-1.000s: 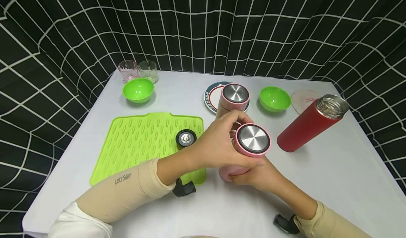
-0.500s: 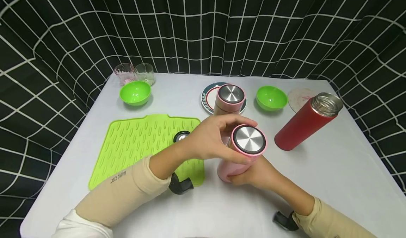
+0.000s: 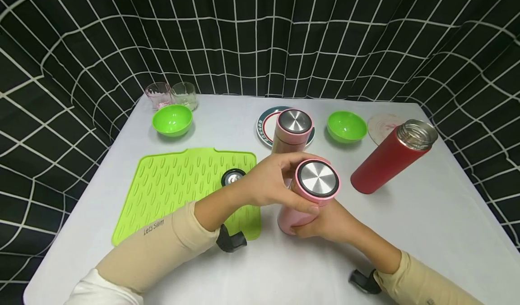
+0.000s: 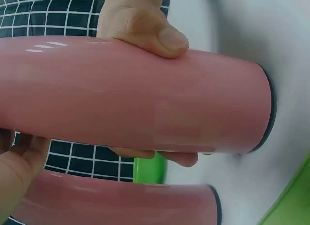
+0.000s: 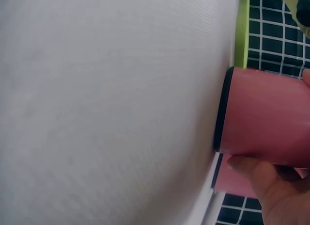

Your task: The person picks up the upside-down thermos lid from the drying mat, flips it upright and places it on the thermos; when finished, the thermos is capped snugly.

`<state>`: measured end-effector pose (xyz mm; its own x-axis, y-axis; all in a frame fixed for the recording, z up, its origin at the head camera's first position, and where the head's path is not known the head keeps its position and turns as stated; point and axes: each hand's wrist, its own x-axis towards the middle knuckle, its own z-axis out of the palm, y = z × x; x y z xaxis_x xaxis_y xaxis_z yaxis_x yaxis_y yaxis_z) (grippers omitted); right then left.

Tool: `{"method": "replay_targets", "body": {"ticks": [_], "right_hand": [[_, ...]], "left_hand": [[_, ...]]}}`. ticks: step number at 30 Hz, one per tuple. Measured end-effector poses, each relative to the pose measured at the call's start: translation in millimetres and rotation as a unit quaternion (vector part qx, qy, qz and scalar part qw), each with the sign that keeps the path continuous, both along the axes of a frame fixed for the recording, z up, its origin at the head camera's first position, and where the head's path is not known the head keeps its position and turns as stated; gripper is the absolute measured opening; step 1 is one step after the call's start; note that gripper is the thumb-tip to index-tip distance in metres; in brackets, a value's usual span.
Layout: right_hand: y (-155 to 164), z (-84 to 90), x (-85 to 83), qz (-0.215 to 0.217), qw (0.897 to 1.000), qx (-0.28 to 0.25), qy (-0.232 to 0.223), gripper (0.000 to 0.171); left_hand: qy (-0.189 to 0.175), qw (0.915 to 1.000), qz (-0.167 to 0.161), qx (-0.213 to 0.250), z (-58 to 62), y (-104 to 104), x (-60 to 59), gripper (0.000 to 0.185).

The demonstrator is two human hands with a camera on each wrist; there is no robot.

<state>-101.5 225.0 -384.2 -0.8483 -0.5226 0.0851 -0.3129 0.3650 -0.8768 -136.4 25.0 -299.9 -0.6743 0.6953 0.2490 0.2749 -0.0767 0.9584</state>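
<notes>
- my left hand (image 3: 264, 181) is gripping a glossy pink cylindrical flask (image 4: 140, 94) just under its silvery disc-topped lid (image 3: 318, 178)
- my right hand (image 3: 331, 224) is holding it too — wrapping round the lower body
- the flask's standing between a ribbed lime-green mat (image 3: 170, 185) and an open-topped red metal flask (image 3: 382, 163) — both well apart from it

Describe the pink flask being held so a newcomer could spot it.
Find the white table, then the green mat. Right of the mat, the nearer pink flask is in front of the farther pink flask. Pick the nearer: only it is held, left hand near its top, right hand lower.
</notes>
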Motion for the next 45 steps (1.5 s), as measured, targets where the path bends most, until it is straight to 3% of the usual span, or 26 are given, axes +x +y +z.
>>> {"method": "replay_targets", "body": {"ticks": [2, 6, 8, 9, 13, 16, 19, 21, 23, 27, 30, 34, 41, 45], "right_hand": [[0, -0.4, -0.5, 0.005, 1.0, 0.003, 0.006, 0.056], [-1, 0.6, -1.7, 0.018, 1.0, -0.01, 0.006, 0.051], [-1, 1.6, -2.3, 0.017, 1.0, -0.014, 0.005, 0.053], [-1, 2.1, -2.6, 0.017, 1.0, -0.016, -0.002, 0.055], [0, 2.4, -4.2, 0.019, 1.0, -0.008, 0.005, 0.058], [1, 1.1, -3.7, 0.019, 1.0, -0.004, 0.008, 0.057], [2, 0.0, -2.5, 0.016, 1.0, -0.008, 0.006, 0.057], [2, -0.1, -2.6, 0.013, 1.0, -0.001, 0.005, 0.057], [3, -0.4, -3.5, 0.012, 1.0, 0.004, 0.008, 0.057], [4, -0.8, -4.0, 0.008, 1.0, 0.002, 0.007, 0.057], [3, -1.0, -3.3, 0.013, 1.0, -0.01, 0.008, 0.054], [2, -0.6, -2.7, 0.012, 1.0, -0.002, 0.012, 0.052], [3, 0.1, -3.6, 0.015, 1.0, -0.009, 0.001, 0.051], [3, -0.8, -5.3, 0.037, 0.999, -0.029, -0.003, 0.048]], "left_hand": [[0.005, 0.9999, -0.002, -0.011, -0.2, -2, 0.5, 0.074], [0.083, 0.9921, 0.086, -0.037, 4.0, -2, 12.4, 0.075], [0.091, 0.9894, 0.109, -0.03, 4.7, -3, 14.4, 0.074], [0.083, 0.991, 0.103, -0.02, 4.6, -4, 13.3, 0.071], [0.02, 0.9995, 0.022, 0.007, 0.3, -8, 0.7, 0.074], [0.017, 0.9999, 0.0, -0.002, -0.2, -9, -2.1, 0.076], [0.063, 0.9958, 0.06, -0.029, 4.5, -5, 8.1, 0.076], [0.091, 0.9896, 0.108, -0.029, 7.0, -2, 16.1, 0.075], [0.102, 0.9854, 0.135, -0.015, 7.3, 2, 19.3, 0.074], [0.071, 0.9929, 0.094, 0.022, 3.0, 2, 10.7, 0.071], [0.049, 0.9972, 0.054, 0.015, 0.7, 0, 2.7, 0.074], [0.038, 0.9988, 0.027, 0.014, -1.5, -1, -1.7, 0.076], [0.043, 0.9987, 0.026, 0.012, -4.2, -3, 0.1, 0.078], [0.062, 0.9963, 0.045, -0.038, -0.1, -14, 6.9, 0.093]]}}
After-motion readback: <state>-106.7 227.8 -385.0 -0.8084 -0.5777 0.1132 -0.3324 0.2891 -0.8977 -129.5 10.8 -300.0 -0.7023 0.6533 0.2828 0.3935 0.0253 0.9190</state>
